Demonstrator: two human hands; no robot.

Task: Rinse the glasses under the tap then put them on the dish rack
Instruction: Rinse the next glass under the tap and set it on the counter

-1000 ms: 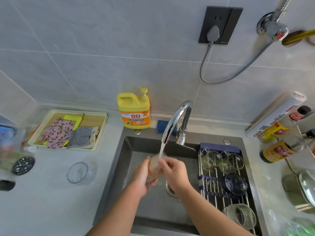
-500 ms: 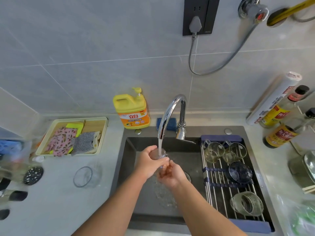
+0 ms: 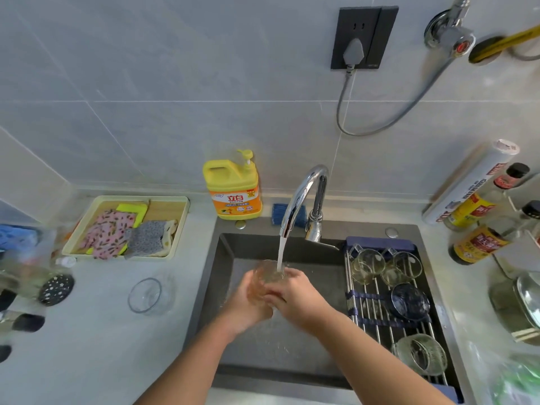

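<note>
Over the dark sink (image 3: 233,247), my left hand (image 3: 248,302) and my right hand (image 3: 298,296) both grip a clear glass (image 3: 267,274), held upright with its mouth under the stream from the chrome tap (image 3: 301,197). Water pours into it. On the counter to the left stands another clear glass (image 3: 149,295). The roll-up dish rack (image 3: 368,320) across the sink's right side carries two clear mugs (image 3: 366,263), a dark glass (image 3: 409,301) and a ribbed glass (image 3: 420,353).
A yellow detergent bottle (image 3: 233,188) stands behind the sink beside a blue sponge (image 3: 277,213). A tray of cloths (image 3: 128,228) sits at back left. Sauce bottles (image 3: 479,241), a roll (image 3: 470,182) and a pot lid (image 3: 526,302) crowd the right counter.
The glass has turned mouth-up under the stream, with my right hand now wrapped around its side. The camera view shifted slightly.
</note>
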